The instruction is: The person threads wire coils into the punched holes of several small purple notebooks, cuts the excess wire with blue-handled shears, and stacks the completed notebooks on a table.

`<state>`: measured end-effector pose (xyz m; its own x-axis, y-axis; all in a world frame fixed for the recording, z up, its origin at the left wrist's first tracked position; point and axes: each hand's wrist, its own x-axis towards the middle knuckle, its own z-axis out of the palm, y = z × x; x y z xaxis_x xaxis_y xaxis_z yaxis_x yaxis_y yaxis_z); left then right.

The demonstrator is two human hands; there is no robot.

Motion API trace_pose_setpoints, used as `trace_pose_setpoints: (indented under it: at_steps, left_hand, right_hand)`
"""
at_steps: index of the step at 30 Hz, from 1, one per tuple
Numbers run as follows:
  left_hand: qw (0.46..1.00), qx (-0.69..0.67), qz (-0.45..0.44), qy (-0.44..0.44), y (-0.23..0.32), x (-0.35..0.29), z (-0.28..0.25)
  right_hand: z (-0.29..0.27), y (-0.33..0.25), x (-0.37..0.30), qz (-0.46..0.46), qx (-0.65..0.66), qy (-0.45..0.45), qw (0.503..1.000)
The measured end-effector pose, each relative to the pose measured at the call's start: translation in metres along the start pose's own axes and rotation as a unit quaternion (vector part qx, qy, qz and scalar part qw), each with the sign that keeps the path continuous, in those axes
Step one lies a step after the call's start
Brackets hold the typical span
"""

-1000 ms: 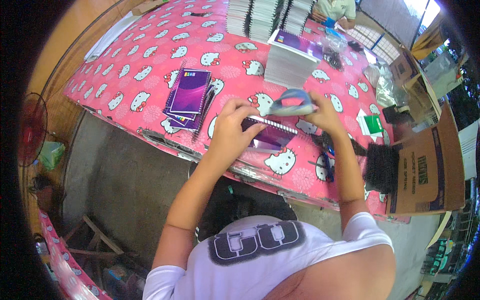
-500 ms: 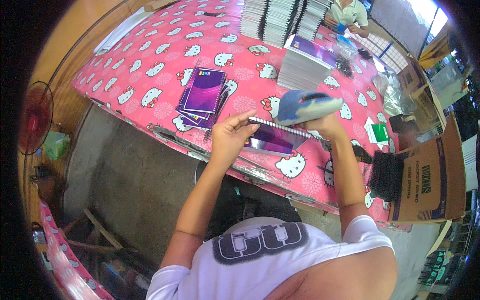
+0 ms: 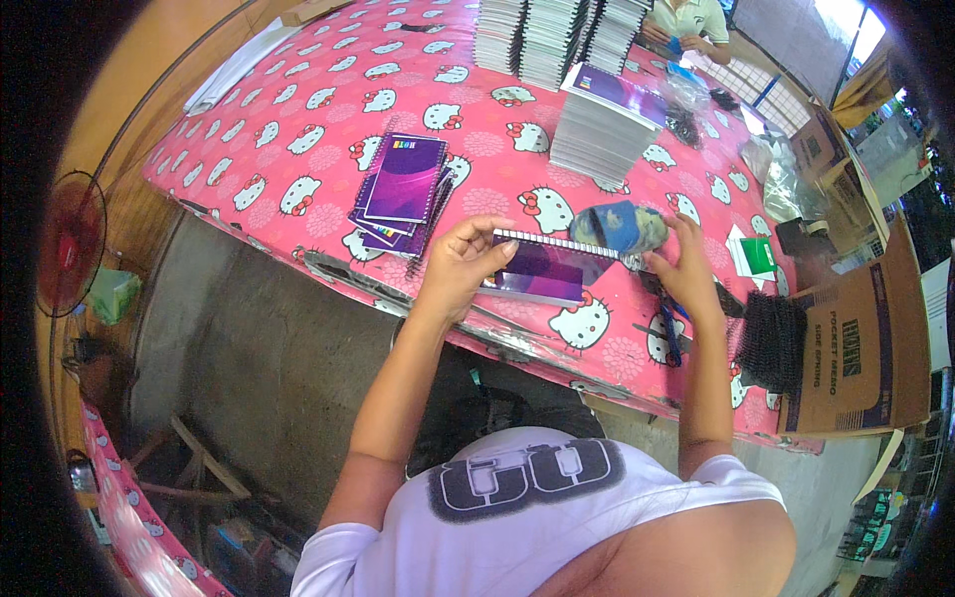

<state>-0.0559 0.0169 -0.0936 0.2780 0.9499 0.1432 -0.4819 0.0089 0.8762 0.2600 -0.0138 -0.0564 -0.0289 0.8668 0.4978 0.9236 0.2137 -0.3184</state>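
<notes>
A purple notebook (image 3: 537,278) lies near the table's front edge, a spiral binding along its far side. My left hand (image 3: 466,261) grips its left end, thumb pressed by the binding. Past the notebook's right end, my right hand (image 3: 688,267) has thumb and fingers apart and holds nothing. Just beyond the binding rests a blue and pale padded object (image 3: 622,227), its kind unclear, close to my right fingertips. To the left, several purple spiral notebooks (image 3: 406,179) sit in a small uneven pile.
A tall notebook stack (image 3: 609,124) stands beyond, with spiral-bound stacks (image 3: 552,45) behind. At right are black binding coils (image 3: 771,341), a cardboard box (image 3: 856,348), a green card (image 3: 758,256) and dark-handled scissors (image 3: 668,328). Another person (image 3: 686,30) works at the far side.
My right hand has let go of the blue padded object, which now rests lower on the table, and has moved slightly right. My left hand keeps its hold on the notebook.
</notes>
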Motion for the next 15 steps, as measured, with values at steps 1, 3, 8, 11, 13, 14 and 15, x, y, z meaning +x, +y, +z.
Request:
trace_pose_setpoints:
  at_steps: [1,3,8,11,13,14,15]
  left_hand:
    - [1.0,-0.02,0.001,0.001,-0.003,0.001,0.003]
    - [0.999,-0.045,0.012,0.012,-0.007,0.0,0.008]
    - [0.991,-0.039,0.116,0.056,-0.011,0.001,0.028]
    - [0.995,0.046,0.085,0.022,-0.009,-0.002,0.026]
    - [0.994,0.012,0.088,0.056,-0.007,-0.001,0.027]
    - [0.993,-0.005,0.089,0.074,-0.007,0.0,0.026]
    - [0.99,-0.041,0.105,0.087,-0.006,0.0,0.025]
  right_hand:
    - [-0.015,-0.003,-0.003,0.055,0.018,-0.04,0.998]
    - [-0.034,-0.004,-0.009,0.161,0.06,-0.12,0.978]
    - [-0.032,0.015,-0.066,0.174,-0.072,-0.208,0.96]
    - [-0.021,0.025,-0.098,0.139,-0.106,-0.162,0.971]
    - [-0.017,0.025,-0.105,0.124,-0.127,-0.133,0.975]
    - [-0.016,0.023,-0.107,0.119,-0.137,-0.123,0.976]
    - [-0.015,0.02,-0.108,0.114,-0.147,-0.112,0.976]
